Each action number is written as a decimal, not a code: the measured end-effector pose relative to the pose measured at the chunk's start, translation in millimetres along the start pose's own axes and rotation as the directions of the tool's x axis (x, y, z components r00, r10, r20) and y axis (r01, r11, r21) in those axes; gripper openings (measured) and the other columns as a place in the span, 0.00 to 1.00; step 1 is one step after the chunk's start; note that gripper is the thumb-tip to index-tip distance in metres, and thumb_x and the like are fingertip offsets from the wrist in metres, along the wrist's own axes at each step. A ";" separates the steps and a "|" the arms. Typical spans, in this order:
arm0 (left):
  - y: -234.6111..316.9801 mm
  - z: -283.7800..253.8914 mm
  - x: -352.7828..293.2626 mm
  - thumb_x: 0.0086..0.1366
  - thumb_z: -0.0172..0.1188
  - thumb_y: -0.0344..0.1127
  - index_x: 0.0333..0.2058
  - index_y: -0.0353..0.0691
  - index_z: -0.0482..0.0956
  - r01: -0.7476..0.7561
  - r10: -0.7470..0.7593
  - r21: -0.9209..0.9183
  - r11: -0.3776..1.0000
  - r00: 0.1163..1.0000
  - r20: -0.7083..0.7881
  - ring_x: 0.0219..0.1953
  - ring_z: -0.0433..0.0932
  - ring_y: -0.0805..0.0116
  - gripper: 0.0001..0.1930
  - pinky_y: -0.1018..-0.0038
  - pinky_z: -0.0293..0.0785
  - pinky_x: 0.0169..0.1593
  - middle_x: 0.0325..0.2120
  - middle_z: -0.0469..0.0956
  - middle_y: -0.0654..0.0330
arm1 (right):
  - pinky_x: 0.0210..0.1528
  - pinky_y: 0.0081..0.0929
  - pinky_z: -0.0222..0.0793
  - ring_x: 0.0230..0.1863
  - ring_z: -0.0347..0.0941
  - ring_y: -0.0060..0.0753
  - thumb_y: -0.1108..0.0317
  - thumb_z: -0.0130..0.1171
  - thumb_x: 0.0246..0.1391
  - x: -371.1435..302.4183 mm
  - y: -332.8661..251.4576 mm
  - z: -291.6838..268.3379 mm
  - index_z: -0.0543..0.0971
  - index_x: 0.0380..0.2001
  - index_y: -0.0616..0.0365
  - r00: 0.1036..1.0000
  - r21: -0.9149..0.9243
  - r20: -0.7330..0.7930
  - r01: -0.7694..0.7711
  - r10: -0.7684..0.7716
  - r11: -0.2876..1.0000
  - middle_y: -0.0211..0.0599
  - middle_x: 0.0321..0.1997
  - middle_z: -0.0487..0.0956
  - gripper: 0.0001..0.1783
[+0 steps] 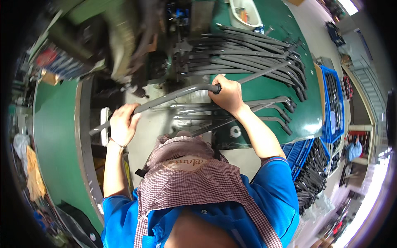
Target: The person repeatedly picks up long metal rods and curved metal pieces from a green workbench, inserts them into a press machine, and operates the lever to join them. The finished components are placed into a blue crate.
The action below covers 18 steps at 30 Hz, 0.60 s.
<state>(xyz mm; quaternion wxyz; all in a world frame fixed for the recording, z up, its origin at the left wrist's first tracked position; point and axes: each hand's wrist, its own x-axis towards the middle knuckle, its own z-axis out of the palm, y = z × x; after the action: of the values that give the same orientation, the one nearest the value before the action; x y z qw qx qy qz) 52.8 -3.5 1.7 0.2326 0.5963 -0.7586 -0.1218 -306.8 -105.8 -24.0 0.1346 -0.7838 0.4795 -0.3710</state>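
A dark grey metal tube (173,95), bent near its right end, is held across in front of my body. My left hand (124,124) is closed round it toward its lower left end, thumb along the tube. My right hand (227,95) is closed at the bent end, beside a black end piece (216,88). Just beyond and under my right hand, several similar bent tubes (273,103) lie at the near part of the green table (310,118). A larger pile of them (248,56) lies farther back.
A machine (124,41), partly blurred, stands ahead on the left. Another green table (58,132) runs along my left. On the right are a blue crate (340,111) and many dark tubes (308,182). A white bin (254,20) sits at the far table end.
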 end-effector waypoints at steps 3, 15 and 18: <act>41.6 -22.3 7.3 0.53 0.70 0.47 0.61 0.44 0.72 -0.172 0.175 0.117 0.978 0.985 -0.016 0.46 0.74 0.54 0.36 0.60 0.67 0.49 0.41 0.75 0.54 | 0.29 0.37 0.73 0.27 0.80 0.49 0.67 0.72 0.44 -0.7 -56.4 49.0 0.75 0.27 0.53 0.985 0.076 0.161 -0.076 0.063 0.994 0.39 0.22 0.80 0.13; -45.0 -86.1 22.4 0.65 0.61 0.42 0.51 0.49 0.81 -0.015 0.051 0.247 0.969 0.989 -0.137 0.28 0.79 0.54 0.16 0.62 0.75 0.32 0.27 0.77 0.57 | 0.30 0.15 0.67 0.29 0.69 0.15 0.62 0.55 0.66 54.7 -150.5 127.7 0.76 0.55 0.56 0.924 0.710 0.359 -0.364 0.135 0.603 0.28 0.30 0.74 0.18; -59.9 -107.3 51.6 0.68 0.58 0.46 0.50 0.48 0.81 0.076 -0.095 0.277 0.958 0.994 0.054 0.38 0.82 0.50 0.16 0.59 0.78 0.41 0.35 0.83 0.54 | 0.19 0.16 0.59 0.20 0.63 0.13 0.62 0.52 0.67 77.9 -167.1 139.3 0.77 0.40 0.59 0.834 0.705 0.448 -0.551 0.322 0.446 0.27 0.24 0.72 0.11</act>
<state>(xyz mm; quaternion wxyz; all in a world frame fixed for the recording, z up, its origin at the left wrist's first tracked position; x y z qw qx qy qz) 147.7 -58.8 77.3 0.1168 0.6507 -0.7490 -0.0451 -78.3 -108.1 10.0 0.6281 -0.5197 0.4202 -0.3985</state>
